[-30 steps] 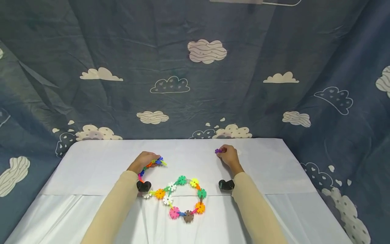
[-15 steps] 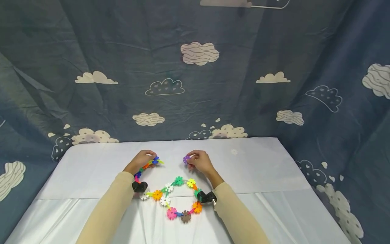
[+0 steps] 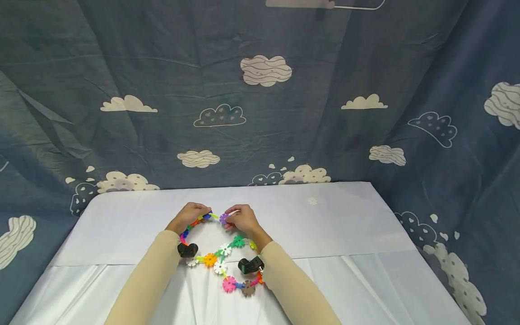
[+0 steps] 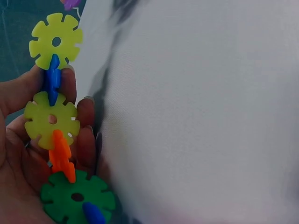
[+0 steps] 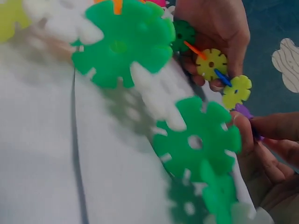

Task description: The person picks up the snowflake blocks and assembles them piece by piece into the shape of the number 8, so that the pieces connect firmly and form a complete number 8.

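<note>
In the head view my left hand [image 3: 188, 219] holds the end of a chain of notched, flower-shaped interlocking discs. Its thumb and finger pinch a blue disc [image 4: 52, 86], seen edge-on in the left wrist view. A yellow disc [image 4: 69, 35] sticks out beyond it at the chain's tip. Below come another yellow disc [image 4: 37, 119], an orange disc [image 4: 60, 158] and a green disc [image 4: 58, 205]. My right hand [image 3: 243, 221] pinches a loose purple disc [image 3: 223, 219] close to the yellow tip. Whether the two touch, I cannot tell.
The chain continues into a loop on the white cloth, with a pink disc [image 3: 229, 284], a brown disc [image 3: 248, 289] and a green disc [image 3: 238, 241]. A single white disc [image 3: 312, 201] lies at the back right. A cloud-patterned curtain [image 3: 292, 135] hangs behind.
My right hand has moved left with the purple disc, from the table's right side to the chain's tip by my left hand. The left hand has stayed nearly still, holding the chain.
</note>
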The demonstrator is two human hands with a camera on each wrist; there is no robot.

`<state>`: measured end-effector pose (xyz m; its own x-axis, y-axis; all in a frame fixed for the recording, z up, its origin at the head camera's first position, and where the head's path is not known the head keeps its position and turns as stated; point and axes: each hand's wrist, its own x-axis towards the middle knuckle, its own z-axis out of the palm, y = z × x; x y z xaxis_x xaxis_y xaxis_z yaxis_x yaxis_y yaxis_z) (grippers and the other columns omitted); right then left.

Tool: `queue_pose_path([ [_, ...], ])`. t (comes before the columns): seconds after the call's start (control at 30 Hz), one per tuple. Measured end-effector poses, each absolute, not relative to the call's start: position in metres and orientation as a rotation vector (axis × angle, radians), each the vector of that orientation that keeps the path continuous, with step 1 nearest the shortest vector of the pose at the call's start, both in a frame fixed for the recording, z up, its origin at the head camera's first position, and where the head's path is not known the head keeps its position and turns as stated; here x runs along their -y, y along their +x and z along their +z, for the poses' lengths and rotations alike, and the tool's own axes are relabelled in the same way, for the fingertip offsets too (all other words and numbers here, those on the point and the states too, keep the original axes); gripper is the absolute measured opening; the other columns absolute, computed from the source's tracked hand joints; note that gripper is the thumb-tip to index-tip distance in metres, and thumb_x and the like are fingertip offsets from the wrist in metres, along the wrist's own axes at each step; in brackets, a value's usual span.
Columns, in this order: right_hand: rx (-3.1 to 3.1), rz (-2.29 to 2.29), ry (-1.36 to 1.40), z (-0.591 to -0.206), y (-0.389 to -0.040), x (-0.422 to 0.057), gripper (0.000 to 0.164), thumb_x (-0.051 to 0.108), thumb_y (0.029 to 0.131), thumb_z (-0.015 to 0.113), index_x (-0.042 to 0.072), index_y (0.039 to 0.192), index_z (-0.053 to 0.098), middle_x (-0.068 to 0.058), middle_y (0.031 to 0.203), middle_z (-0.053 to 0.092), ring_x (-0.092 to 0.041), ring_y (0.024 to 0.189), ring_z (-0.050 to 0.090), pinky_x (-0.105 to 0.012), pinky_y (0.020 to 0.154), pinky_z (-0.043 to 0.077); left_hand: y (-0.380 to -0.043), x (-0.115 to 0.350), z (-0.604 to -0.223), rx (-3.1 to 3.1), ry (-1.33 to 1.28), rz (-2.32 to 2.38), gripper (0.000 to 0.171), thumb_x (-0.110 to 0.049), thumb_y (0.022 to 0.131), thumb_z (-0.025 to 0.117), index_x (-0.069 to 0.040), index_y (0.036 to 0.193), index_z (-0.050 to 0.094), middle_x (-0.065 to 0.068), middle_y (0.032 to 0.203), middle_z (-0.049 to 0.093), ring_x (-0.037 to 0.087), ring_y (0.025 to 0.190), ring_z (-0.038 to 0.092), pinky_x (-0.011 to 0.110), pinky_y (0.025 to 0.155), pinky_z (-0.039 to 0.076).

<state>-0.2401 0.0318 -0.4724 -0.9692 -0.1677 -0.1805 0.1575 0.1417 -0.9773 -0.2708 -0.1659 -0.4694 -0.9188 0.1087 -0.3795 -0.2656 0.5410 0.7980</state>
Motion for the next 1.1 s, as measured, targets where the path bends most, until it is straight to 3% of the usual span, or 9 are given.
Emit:
queue_pose_path([
  [0.5,-2.154,-2.042,0.023,-0.48,-0.239,-0.023,0.018,-0.008,0.084,0.066,-0.01,0.102,0.063,-0.025,0.078,0.069,-0.017,0.055,0.066,-0.034,0.059,0.059,-0.271,0.164,-0.473,-2.389,-0.158,1.374,0.035,-0.031,0.097,0.058,-0.001,0.112,0.066,0.009,0.102,0.063,0.023,0.094,0.054,0.041,0.092,0.044],
  [0.83,-2.177,-2.021,0.06,-0.477,-0.238,-0.018,0.016,-0.009,0.083,0.067,-0.007,0.099,0.065,-0.017,0.074,0.069,-0.016,0.054,0.067,-0.03,0.056,0.058,-0.267,0.159,-0.467,-2.391,-0.175,1.365,0.035,-0.03,0.098,0.056,-0.001,0.116,0.065,0.011,0.112,0.061,0.026,0.104,0.052,0.047,0.1,0.039],
  [1.1,-2.241,-2.043,0.178,-0.474,-0.234,-0.007,0.014,-0.014,0.081,0.067,-0.007,0.093,0.063,-0.017,0.074,0.068,-0.012,0.049,0.063,-0.027,0.053,0.057,-0.265,0.156,-0.469,-2.434,-0.214,1.437,0.031,-0.026,0.096,0.06,0.001,0.108,0.068,0.012,0.107,0.064,0.025,0.099,0.055,0.04,0.09,0.043],
])
